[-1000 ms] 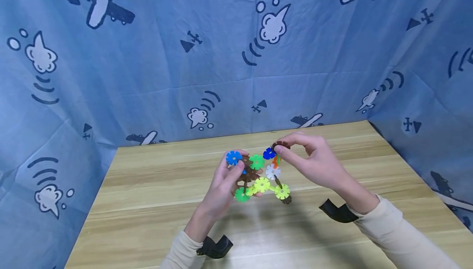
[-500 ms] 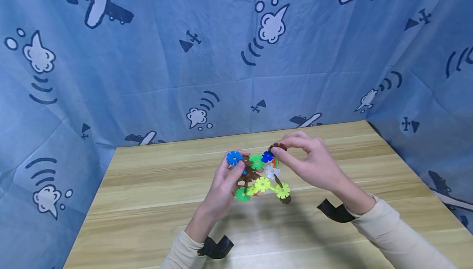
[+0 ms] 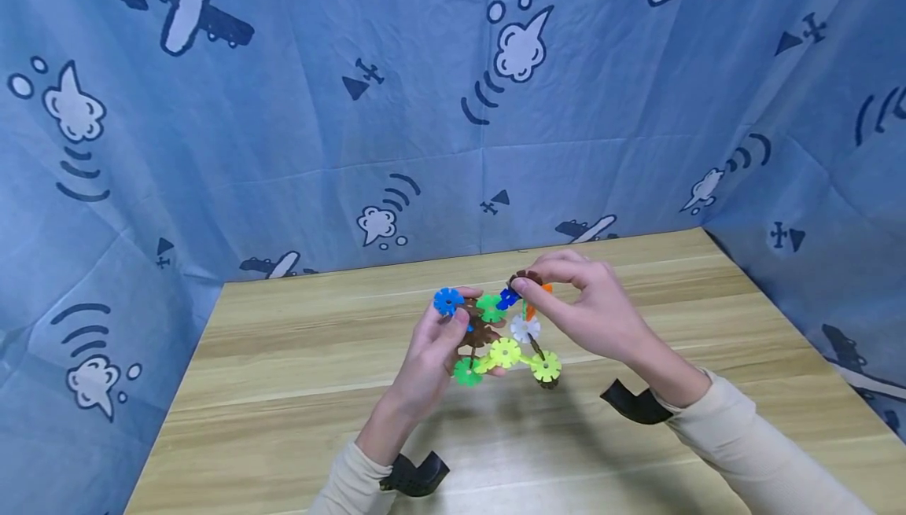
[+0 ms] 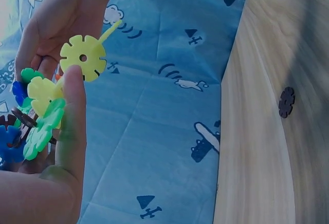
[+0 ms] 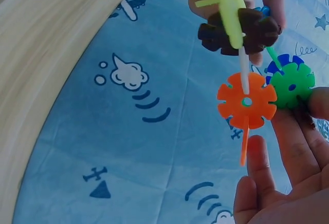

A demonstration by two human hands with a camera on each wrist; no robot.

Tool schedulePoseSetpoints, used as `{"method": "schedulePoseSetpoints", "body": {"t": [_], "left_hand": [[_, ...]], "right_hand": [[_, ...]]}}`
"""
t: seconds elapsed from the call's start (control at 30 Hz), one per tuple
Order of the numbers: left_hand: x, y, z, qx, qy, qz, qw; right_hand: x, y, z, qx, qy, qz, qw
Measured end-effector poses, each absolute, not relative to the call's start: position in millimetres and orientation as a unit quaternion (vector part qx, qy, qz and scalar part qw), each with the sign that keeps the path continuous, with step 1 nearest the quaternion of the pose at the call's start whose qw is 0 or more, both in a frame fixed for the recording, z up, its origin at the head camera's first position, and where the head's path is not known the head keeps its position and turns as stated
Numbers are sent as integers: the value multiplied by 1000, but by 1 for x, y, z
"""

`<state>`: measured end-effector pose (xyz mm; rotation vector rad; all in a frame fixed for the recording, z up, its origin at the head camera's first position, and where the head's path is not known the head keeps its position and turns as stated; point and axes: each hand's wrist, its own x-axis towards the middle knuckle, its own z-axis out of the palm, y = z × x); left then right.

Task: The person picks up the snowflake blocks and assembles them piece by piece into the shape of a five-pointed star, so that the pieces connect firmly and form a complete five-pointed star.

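My left hand (image 3: 432, 350) holds a built-up figure of notched plastic snowflake discs above the table, thumb over a brown disc (image 3: 478, 332). A blue disc (image 3: 448, 302), green discs (image 3: 468, 372) and yellow discs (image 3: 506, 352) (image 4: 83, 58) stick out around it. A white disc (image 3: 525, 329) and an orange disc (image 5: 247, 100) form its right side. Thumb and fingers of my right hand (image 3: 587, 303) pinch a dark brown disc (image 3: 526, 277) at the top, beside a dark blue disc (image 3: 507, 299). In the right wrist view, a green disc (image 5: 292, 85) sits at those fingertips.
A loose brown disc (image 4: 287, 102) lies on the wooden table (image 3: 297, 389), below the figure. Blue curtain (image 3: 425, 122) printed with planes closes off the back and sides. Black straps (image 3: 415, 474) are on both wrists.
My right hand has shifted slightly left with the pinched brown disc and dark blue disc, closer to the green disc. More of the orange disc shows. The left hand keeps its hold.
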<state>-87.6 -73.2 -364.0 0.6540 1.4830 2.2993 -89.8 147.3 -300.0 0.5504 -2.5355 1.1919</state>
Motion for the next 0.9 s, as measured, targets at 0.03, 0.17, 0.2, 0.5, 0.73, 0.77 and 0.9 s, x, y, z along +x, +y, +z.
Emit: {"method": "schedulePoseSetpoints", "body": {"t": [0.03,0.17,0.2,0.5,0.73,0.77,0.9], "left_hand": [[-88,-73,-364,230,518,807,163],[-88,-73,-365,230,519,807,160],[-88,-73,-365,229,518,808,162],[-89,-75,-366,224,512,813,163],[-89,-78,-365,228,492,824,164],[-88,-79,-365,228,489,826,165],[-89,-81,-365,225,477,833,169]], "right_hand": [[-90,147,-300,190,-880,413,142],[-91,146,-301,190,-879,416,138],[-92,146,-301,192,-877,417,139],[-96,147,-300,234,-861,424,153],[-94,154,-307,192,-830,514,98],[-93,155,-309,177,-824,534,70],[-87,157,-319,128,-799,583,-74]]}}
